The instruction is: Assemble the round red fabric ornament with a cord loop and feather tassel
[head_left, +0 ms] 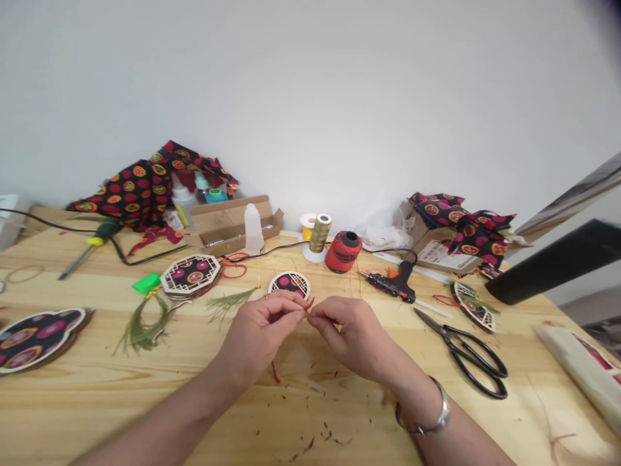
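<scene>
My left hand [264, 330] and my right hand [347, 330] meet at the middle of the wooden table [145, 388], fingertips pinched together on a thin red cord [308, 304]. A loose end of the cord [275, 372] hangs down below my left hand. Just behind the fingers lies a small round wooden lattice piece [290, 283] backed with patterned fabric. My right wrist wears a silver bracelet [431, 414].
Black scissors [466, 353] and a black glue gun [395, 283] lie to the right. A red thread spool [343, 251], a gold spool [320, 234] and a cardboard box [228, 223] stand behind. Octagonal lattice piece [190, 275], green tassels [145, 320] and patterned fabric [140, 184] lie left.
</scene>
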The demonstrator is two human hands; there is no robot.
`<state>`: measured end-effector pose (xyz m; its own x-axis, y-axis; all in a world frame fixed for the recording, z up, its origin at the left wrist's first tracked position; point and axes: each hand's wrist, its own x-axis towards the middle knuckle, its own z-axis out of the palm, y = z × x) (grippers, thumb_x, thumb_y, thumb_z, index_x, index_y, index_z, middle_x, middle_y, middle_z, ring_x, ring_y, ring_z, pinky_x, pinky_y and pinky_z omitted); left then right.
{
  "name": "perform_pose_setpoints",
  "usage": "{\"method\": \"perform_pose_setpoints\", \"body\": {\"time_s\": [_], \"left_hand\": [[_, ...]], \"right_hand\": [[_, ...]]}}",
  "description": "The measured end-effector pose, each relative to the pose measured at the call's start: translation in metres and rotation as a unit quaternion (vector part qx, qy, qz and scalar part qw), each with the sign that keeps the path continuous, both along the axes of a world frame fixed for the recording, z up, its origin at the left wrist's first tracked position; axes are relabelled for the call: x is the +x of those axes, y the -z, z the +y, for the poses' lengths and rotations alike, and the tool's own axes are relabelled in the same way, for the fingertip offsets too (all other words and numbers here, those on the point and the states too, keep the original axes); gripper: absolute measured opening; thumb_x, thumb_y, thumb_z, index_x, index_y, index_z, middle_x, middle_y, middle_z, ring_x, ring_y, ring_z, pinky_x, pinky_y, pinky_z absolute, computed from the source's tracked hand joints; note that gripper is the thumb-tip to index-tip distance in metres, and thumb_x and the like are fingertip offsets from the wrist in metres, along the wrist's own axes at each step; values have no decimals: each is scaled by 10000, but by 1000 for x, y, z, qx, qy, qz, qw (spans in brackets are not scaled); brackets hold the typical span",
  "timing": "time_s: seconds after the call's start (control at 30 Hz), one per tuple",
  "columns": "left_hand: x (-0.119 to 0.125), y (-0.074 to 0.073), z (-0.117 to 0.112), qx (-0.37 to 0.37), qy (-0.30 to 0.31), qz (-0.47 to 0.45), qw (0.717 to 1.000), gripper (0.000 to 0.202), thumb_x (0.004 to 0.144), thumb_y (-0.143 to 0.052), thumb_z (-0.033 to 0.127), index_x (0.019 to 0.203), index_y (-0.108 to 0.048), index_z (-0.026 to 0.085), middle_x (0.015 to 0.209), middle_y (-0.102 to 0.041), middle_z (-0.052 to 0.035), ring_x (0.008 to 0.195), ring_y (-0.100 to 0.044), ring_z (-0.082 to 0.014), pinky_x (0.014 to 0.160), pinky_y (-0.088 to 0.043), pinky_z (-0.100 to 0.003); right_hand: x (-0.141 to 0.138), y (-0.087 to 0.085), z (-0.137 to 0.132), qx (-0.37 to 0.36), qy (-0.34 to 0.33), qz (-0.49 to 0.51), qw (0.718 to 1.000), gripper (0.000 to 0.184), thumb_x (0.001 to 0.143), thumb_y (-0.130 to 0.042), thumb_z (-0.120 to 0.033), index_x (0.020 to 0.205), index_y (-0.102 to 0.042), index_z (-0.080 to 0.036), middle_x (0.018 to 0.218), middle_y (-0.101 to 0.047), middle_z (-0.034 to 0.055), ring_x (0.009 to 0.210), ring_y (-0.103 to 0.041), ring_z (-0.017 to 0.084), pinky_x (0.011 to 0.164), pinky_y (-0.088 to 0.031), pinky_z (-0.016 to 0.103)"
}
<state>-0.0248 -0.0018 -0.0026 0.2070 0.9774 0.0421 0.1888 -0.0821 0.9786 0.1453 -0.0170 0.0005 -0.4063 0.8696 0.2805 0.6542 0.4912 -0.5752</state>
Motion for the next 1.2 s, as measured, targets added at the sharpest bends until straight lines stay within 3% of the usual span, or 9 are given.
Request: {"method": "perform_pose_setpoints", "body": {"time_s": [0.23,0.43,0.73,0.97,1.2], "left_hand": [[0,-3,1,-17,-27,15,999,128,698,-617,253,608,-698,207,834,-695,-28,878,-609,-214,858,-436,-322],[0,-1,1,-12,-26,28,999,136,689,-614,246,585,-696,214,820,-702,-25,869,-614,-217,847,-445,-321],[2,1,1,17,15,52,998,158,718,-612,243,584,-689,210,799,-698,-26,804,-625,-194,814,-459,-304],[4,2,-1,-7,91,39,995,159,742,-594,237,641,-715,214,864,-713,-38,827,-635,-200,788,-466,-302],[2,4,-2,-1,118,21,993,151,742,-600,218,717,-747,243,900,-682,-29,867,-611,-194,823,-452,-311]], "right_hand": [[0,1,-2,33,-11,-19,999,163,866,-464,-143,813,-611,-189,755,-650,20,667,-555,115,630,-396,217],[-1,1,-2,114,-5,-107,988,182,888,-435,-166,783,-584,-171,681,-590,35,617,-512,134,577,-365,247],[3,4,-4,151,-39,-126,980,177,878,-427,-94,922,-583,-163,802,-602,59,727,-529,156,638,-402,260],[4,2,0,97,-32,-48,994,204,888,-429,-106,906,-619,-177,852,-599,55,764,-535,143,677,-427,258],[7,1,9,-7,-11,135,991,138,830,-551,-121,785,-668,-181,739,-608,12,695,-565,110,656,-451,220]]}}
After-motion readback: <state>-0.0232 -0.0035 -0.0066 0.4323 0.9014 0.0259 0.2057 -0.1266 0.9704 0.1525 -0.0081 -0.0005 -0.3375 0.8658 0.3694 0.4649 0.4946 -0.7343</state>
